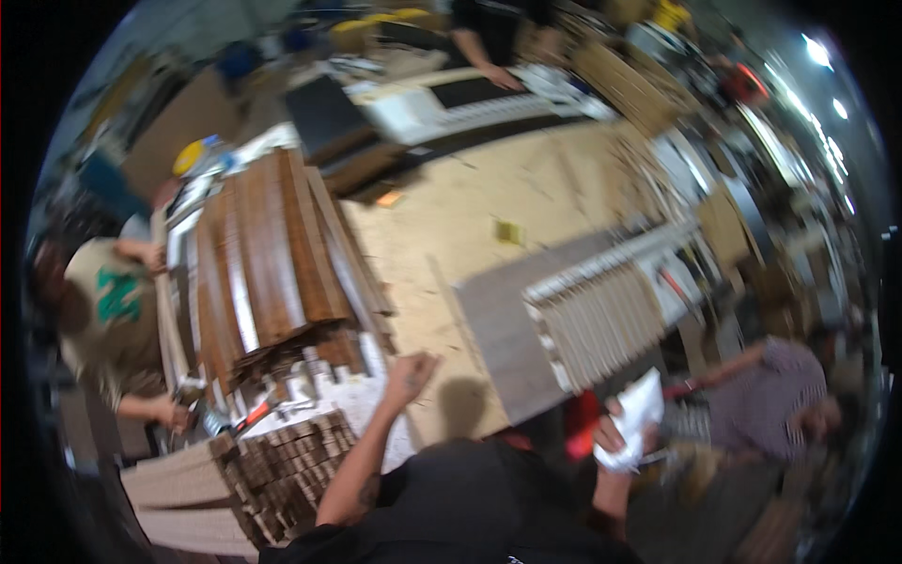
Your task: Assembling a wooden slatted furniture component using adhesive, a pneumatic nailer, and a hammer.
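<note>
My right hand (611,434) grips a crumpled white packet (641,421), perhaps plastic, at the lower right, its fingers wrapped round one side. My left hand (411,376) is curled closed over the near edge of the pale wooden tabletop (404,235); blur hides whether anything is in it. To its left lies a stack of glossy brown wooden strips (272,244). Right of it, a grey-brown panel (512,320) lies on the table, with a row of pale strips (601,324) on top. A small yellow block (508,232) sits beyond the panel.
At the left a person (113,301) in a light shirt stands by the strips, near a red-handled tool (252,416). Another person (766,399) is at the lower right, and one (498,56) works across the table. Bundled strips (282,479) lie at lower left.
</note>
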The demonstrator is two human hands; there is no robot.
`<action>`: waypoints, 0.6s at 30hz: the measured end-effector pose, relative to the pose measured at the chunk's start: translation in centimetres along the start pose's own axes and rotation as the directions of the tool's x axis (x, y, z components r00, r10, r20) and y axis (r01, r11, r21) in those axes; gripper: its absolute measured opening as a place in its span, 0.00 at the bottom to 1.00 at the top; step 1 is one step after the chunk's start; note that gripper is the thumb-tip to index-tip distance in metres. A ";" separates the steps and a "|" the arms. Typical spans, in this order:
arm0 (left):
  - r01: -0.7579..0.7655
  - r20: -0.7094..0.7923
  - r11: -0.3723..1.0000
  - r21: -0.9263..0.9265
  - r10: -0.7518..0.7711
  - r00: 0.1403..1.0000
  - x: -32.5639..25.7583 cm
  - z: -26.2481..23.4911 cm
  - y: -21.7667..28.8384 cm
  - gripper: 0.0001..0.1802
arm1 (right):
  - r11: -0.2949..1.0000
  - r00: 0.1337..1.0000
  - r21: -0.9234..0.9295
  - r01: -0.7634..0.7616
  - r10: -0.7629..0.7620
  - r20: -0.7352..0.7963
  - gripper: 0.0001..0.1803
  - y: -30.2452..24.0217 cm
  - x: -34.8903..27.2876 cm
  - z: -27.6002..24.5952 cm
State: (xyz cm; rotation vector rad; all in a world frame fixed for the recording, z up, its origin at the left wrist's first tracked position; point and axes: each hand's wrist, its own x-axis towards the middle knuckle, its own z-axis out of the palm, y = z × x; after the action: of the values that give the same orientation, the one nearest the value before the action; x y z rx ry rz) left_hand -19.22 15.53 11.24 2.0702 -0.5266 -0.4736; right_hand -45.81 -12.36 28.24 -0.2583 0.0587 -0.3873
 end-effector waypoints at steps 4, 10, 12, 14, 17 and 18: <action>0.130 -0.074 0.989 -0.065 -0.134 0.988 2.2 2.0 3.7 0.19 | 0.999 0.998 0.019 0.026 -0.025 -0.054 0.45 -2.7 -2.1 -1.1; -0.132 -0.227 0.989 0.068 0.144 0.963 11.2 9.6 6.6 0.16 | 0.944 0.868 -0.327 -0.036 -0.133 -0.478 0.41 -9.1 -7.4 -2.8; -0.203 -0.318 0.955 0.217 0.266 0.910 16.3 11.9 6.4 0.16 | 0.876 0.773 -0.465 -0.129 -0.205 -0.600 0.40 -11.2 -6.9 -3.5; -0.155 -0.393 0.914 0.374 0.308 0.867 21.1 13.7 5.2 0.21 | 0.798 0.750 -0.570 -0.196 -0.253 -0.611 0.42 -13.3 -4.7 -4.1; 0.164 -0.496 0.858 0.487 0.117 0.860 26.8 17.2 4.6 0.29 | 0.712 0.742 -0.646 -0.277 -0.268 -0.614 0.43 -16.5 -0.2 -6.4; 0.214 -0.563 0.839 0.501 0.128 0.816 28.3 17.8 3.9 0.30 | 0.647 0.777 -0.689 -0.327 -0.231 -0.586 0.42 -17.6 1.6 -7.8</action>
State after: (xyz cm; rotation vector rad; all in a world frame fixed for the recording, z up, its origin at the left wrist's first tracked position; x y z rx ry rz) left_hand -5.57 -13.83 1.97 2.6224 -0.2477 0.3517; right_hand -51.54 -30.53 25.30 -0.9809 0.9405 -0.3586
